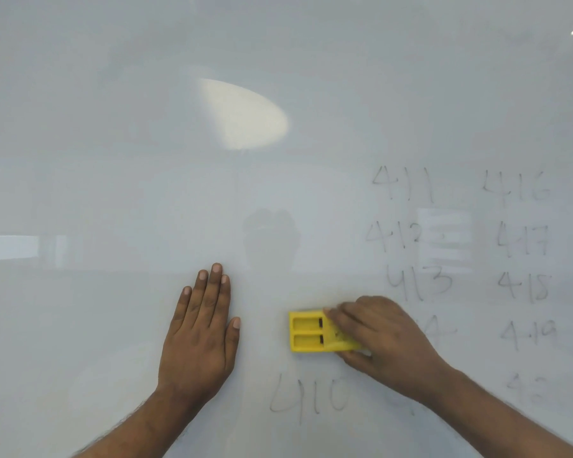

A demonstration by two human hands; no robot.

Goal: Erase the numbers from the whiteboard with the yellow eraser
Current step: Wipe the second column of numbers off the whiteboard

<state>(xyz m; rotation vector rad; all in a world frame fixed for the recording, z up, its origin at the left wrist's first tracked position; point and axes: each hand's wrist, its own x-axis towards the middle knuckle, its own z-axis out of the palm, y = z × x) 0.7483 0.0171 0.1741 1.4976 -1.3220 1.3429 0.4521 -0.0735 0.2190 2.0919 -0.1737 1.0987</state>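
A whiteboard fills the whole view. Faint grey numbers are written on its right half: one column with 411, 412 and 413, and a second column with 416, 417, 415 and 419. A lone 410 sits lower, near the middle. My right hand grips the yellow eraser against the board, just above the 410, and partly covers a number at its right. My left hand lies flat on the board with straight fingers, left of the eraser.
A bright oval light reflection shows on the upper middle of the board. A faint smudged number sits at the lower right. The board's left half carries no writing.
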